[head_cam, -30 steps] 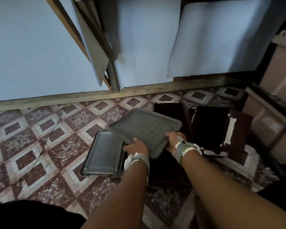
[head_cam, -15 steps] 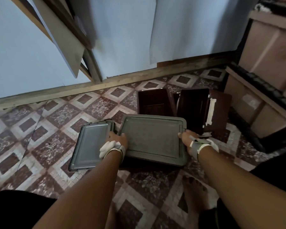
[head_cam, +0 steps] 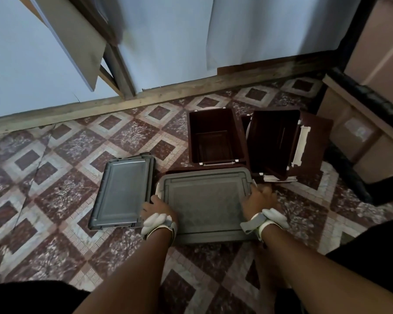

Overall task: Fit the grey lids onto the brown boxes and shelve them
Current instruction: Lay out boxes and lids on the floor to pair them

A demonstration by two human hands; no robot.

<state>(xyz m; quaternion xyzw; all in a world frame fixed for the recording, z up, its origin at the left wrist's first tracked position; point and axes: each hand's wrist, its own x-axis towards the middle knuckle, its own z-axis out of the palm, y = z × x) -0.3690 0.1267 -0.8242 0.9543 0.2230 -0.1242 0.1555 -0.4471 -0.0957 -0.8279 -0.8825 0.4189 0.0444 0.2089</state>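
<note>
Grey lid [head_cam: 205, 202], flat with a raised rim, sits on a brown box on the tiled floor [head_cam: 61, 182] right in front of you. Your left hand [head_cam: 157, 208] grips its left edge and your right hand [head_cam: 259, 197] its right corner, fingers curled over the rim. Two grey lids: the spare lid [head_cam: 123, 191] lies just left. Two open brown boxes [head_cam: 216, 137] stand behind; the lidded box is almost entirely hidden. Fingertips hidden under the edge.
</note>
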